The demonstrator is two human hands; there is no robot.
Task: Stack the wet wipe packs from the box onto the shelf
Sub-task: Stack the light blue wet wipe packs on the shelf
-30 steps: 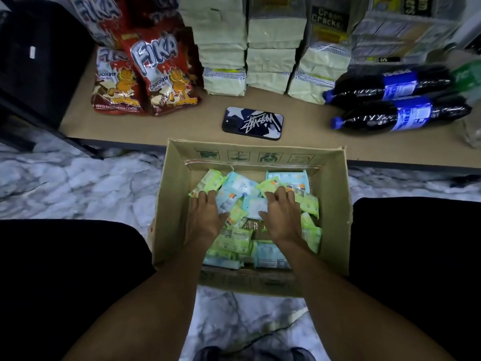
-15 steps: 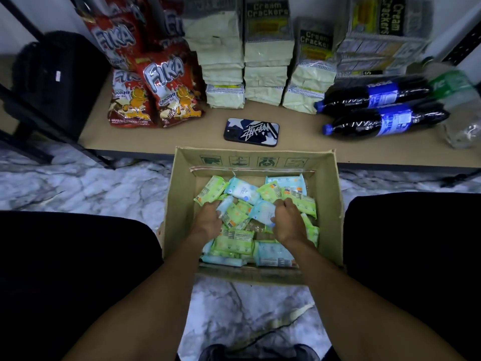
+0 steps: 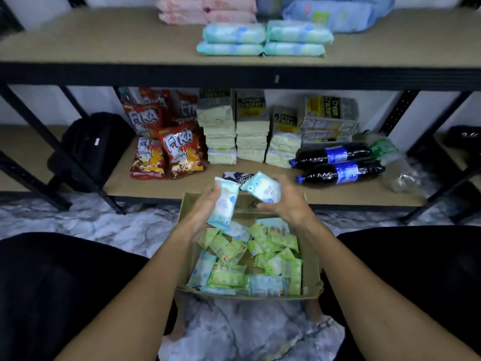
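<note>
**A:** Where are the hands?

**B:** Both are up over the far end of the box (image 3: 311,259). The left hand (image 3: 203,207) grips a pale blue pack (image 3: 224,204), with its fingers (image 3: 211,194) curled round the left edge. That pack stands nearly on end, its lower corner hanging just above the pile.

**A:** And the right?

**B:** The right hand (image 3: 289,204) holds a second blue pack (image 3: 262,190), tilted, with its fingers (image 3: 283,188) wrapped behind it and the thumb below. The two packs' top corners are close together; I cannot tell if they touch.

**A:** What's left in the box?

**B:** A loose pile (image 3: 250,259) of green and blue packs, lying at all angles. The box sits on the marble floor (image 3: 91,225) between the person's black-clad knees, against the front edge of the lower shelf (image 3: 260,187).

**A:** What's on that shelf?

**B:** Red snack bags (image 3: 169,149) on the left, stacked cracker packs (image 3: 250,131) in the middle, and two dark bottles (image 3: 335,162) lying on their sides at the right. A phone (image 3: 234,176) lies flat, partly hidden behind the held packs. A black bag (image 3: 91,144) sits further left.

**A:** And the top shelf (image 3: 104,40)?

**B:** Four large blue packs (image 3: 263,39), stacked two by two near the front. Pink packs (image 3: 205,9) lie behind them.
</note>
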